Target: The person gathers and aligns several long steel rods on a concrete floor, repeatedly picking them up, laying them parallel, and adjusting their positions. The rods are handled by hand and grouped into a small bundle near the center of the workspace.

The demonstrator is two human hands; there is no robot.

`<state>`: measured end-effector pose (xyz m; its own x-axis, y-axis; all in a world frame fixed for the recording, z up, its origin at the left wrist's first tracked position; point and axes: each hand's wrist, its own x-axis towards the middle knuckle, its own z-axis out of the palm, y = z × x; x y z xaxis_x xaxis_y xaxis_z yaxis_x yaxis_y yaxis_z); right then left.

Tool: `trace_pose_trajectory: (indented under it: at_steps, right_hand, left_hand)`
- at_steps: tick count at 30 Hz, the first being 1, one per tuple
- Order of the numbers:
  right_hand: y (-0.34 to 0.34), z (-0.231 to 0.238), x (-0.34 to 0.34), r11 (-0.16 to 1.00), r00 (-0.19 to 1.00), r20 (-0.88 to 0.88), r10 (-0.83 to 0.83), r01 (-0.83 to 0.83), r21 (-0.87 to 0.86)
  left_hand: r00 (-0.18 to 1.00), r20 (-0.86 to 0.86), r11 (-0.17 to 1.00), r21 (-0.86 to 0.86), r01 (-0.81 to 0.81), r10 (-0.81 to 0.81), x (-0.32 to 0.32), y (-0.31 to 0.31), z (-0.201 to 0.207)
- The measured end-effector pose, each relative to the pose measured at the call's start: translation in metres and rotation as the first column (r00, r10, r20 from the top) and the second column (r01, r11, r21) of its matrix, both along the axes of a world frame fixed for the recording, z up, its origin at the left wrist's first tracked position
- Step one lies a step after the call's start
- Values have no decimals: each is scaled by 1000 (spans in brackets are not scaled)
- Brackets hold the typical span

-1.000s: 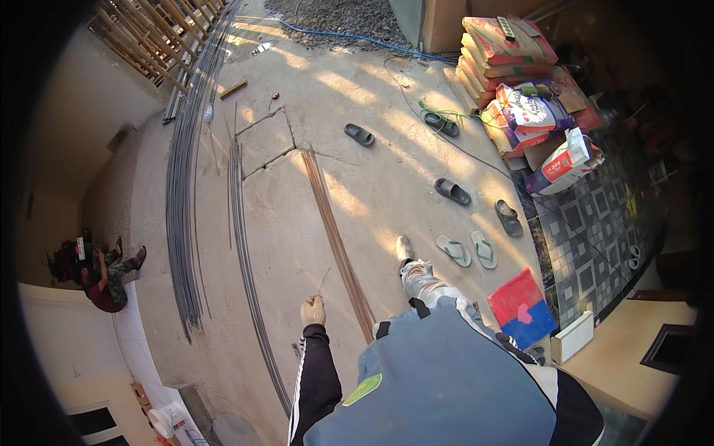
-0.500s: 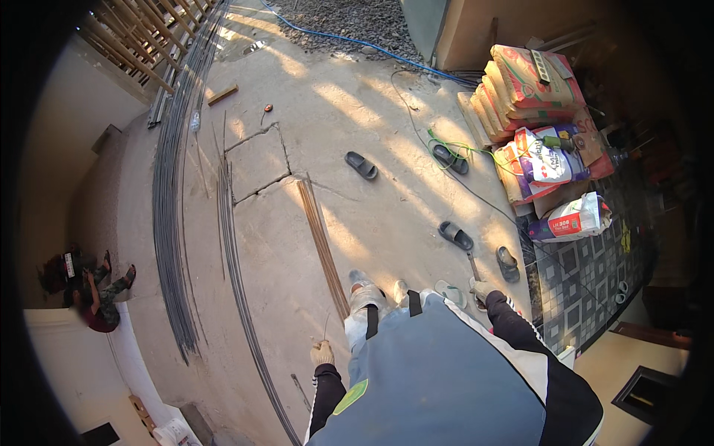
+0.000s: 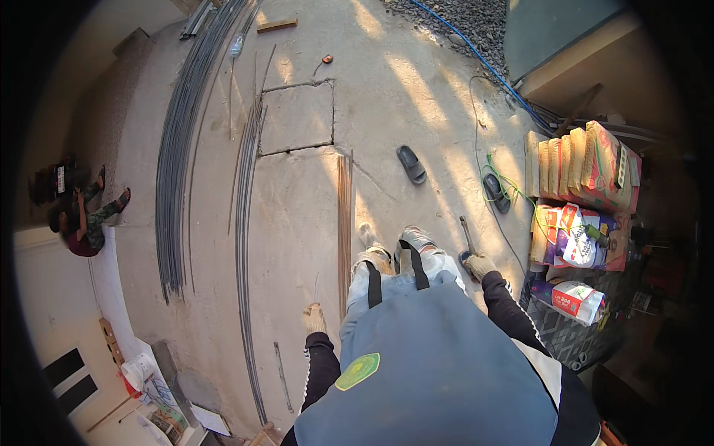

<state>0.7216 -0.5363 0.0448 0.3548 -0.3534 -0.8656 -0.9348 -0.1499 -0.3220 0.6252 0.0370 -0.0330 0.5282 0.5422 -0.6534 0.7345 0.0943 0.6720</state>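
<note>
My left hand (image 3: 314,318), in a pale work glove, is closed round a thin wire (image 3: 317,288) that sticks up from it. My right hand (image 3: 482,265), gloved too, grips a slim long-handled tool (image 3: 468,236) with a small head at its far end; its exact kind is unclear. Part of a dark slipper shows just left of the right hand. Ahead of my feet, a bundle of brown rods (image 3: 344,230) lies on the concrete. Left of it runs a bundle of grey steel bars (image 3: 242,230). A blue-grey cloth (image 3: 431,364) covers my front.
A bigger bundle of bars (image 3: 178,163) lies farther left. Dark slippers (image 3: 411,164) rest ahead, and a green cord (image 3: 491,175) crosses another. Stacked bags (image 3: 580,167) stand on the right. A person (image 3: 89,219) sits at the left wall. A short rod (image 3: 283,377) lies near my left arm.
My view has turned and moved along the floor, so the bundles and bags sit differently in it. My feet have shifted. Both hands keep their hold on the wire and the tool.
</note>
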Motion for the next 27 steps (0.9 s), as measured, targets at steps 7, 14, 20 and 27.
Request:
trace_pose_trajectory:
  at_steps: [7,14,20,27]
  right_hand:
    - [1,-26,136,838,848,-104,519,-529,-134]
    - [4,-181,311,744,746,-144,651,-664,-79]
    - [8,-377,436,658,643,-271,716,-751,-45]
    - [-3,-536,502,560,616,-183,766,-779,-282]
  left_hand:
    - [973,80,976,59,210,-215,201,-47,77]
    - [957,-256,991,-30,131,-135,221,-85,55]
    - [882,-454,988,-134,76,-129,215,-115,-24]
    - [797,-596,980,-197,-26,-98,288,-147,-112]
